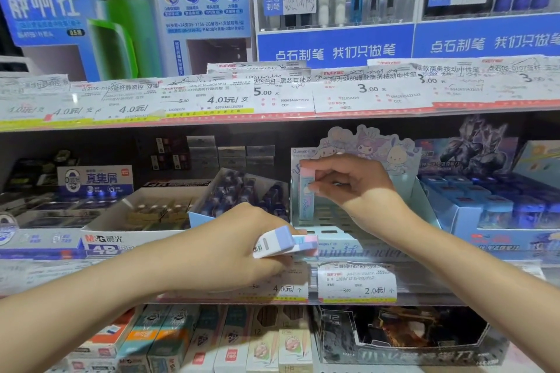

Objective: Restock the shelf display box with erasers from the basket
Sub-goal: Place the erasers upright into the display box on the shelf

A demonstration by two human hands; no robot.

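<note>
A: Erasers first. Where are they?

B: 1 pale blue eraser [306,197] with a pink end is pinched upright by the right hand [348,188], thumb and fingertips curled round its top, at the left wall of the display box [424,200] on the middle shelf. Held on end like that, it looks ready to drop into a slot against that wall.

A: And the other hand?

B: The left hand [239,239] grips a small stack of erasers [285,242], white, lilac and pink, barcode outward, just in front of the box's front lip. Probably a reserve, kept near so the right hand can take the next. The basket is not in view.

A: Is the box full?

B: No. Several rows of its slotted tray show bare, so much restocking seems left.

A: Any writing?

B: The cartoon header card [363,142] carries a small logo, too blurred to read. Price tags [357,281] on the shelf edge below read 4.00 and 2.0. A neighbouring carton [103,244] says M&G.
</note>
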